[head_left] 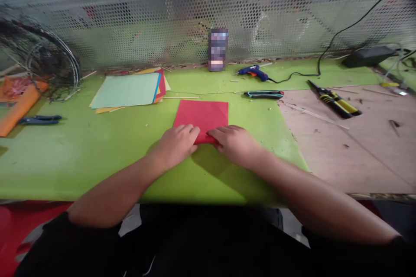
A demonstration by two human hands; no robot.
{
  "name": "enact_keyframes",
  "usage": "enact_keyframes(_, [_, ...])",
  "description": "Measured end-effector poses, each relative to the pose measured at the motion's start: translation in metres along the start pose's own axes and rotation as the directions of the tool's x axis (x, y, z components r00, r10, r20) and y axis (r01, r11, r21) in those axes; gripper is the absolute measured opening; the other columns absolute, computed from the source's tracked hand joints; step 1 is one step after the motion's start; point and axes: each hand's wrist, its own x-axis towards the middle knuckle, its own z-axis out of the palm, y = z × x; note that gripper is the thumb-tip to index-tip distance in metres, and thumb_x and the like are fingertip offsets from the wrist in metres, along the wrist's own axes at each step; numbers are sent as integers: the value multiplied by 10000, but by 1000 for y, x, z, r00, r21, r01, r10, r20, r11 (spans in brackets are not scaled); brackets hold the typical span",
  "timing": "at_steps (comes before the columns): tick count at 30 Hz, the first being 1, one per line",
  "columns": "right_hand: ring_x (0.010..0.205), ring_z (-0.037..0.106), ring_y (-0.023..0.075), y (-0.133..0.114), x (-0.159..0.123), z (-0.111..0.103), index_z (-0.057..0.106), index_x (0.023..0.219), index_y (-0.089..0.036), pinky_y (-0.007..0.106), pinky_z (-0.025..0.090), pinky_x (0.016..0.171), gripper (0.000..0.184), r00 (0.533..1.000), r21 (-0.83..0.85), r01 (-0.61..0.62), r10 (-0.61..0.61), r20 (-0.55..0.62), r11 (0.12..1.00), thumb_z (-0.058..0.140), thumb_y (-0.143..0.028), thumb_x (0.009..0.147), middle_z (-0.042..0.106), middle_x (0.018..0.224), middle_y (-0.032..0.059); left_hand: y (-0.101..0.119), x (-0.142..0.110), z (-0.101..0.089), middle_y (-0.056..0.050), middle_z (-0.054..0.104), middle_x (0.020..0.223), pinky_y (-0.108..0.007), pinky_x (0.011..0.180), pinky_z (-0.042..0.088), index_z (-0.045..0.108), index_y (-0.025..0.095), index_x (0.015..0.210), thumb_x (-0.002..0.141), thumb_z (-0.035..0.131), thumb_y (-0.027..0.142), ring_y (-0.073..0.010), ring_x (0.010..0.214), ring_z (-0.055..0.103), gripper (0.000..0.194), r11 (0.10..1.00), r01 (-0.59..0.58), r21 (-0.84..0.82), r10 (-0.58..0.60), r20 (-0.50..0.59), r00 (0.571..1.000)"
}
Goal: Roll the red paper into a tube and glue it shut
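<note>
A red sheet of paper (202, 114) lies flat on the green mat (81, 151) in front of me. My left hand (177, 143) rests on the sheet's near left edge, its fingers curled and pressed onto the paper. My right hand (234, 142) covers the near right edge in the same way, fingertips meeting the left hand's near the middle. The near edge of the paper looks folded under the fingers, though they partly hide it.
A stack of coloured paper (130, 90) lies at the back left. A blue glue gun (253, 72), a utility knife (264, 94) and yellow-handled pliers (336, 100) lie at the back right. Blue pliers (39, 119) and an orange roll (17, 110) sit far left. A perforated metal screen (208, 8) closes the back.
</note>
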Motion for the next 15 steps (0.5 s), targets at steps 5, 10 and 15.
enact_keyframes(5, [797, 665, 255, 4, -1, -2, 723, 1062, -185, 397, 389, 756, 138, 992, -153, -72, 55, -112, 986, 607, -113, 1041, 782, 946, 101, -14, -8, 1, -67, 764, 1097, -374, 748, 526, 678, 242, 1114, 1050, 735, 360, -263, 924, 747, 147, 982, 44, -186, -47, -11, 999])
enact_keyframes(10, [1013, 746, 337, 3, -2, -2, 691, 1331, -132, 431, 490, 922, 322, 989, -31, -33, 28, -144, 999, 739, -248, 1035, 828, 1106, 145, -21, -9, 3, -92, 756, 1191, -364, 767, 527, 677, 221, 1197, 1025, 736, 188, -272, 1008, 751, 185, 990, 74, -124, -80, -46, 996])
enact_keyframes(15, [1021, 785, 318, 6, -6, -2, 740, 1317, -165, 442, 539, 950, 323, 989, 130, -3, 22, -149, 992, 695, -414, 1117, 845, 1189, 155, -18, -4, 12, -112, 763, 1205, -351, 750, 509, 658, 188, 1266, 1109, 711, 380, -278, 1019, 761, 253, 996, 28, -87, -31, -38, 999])
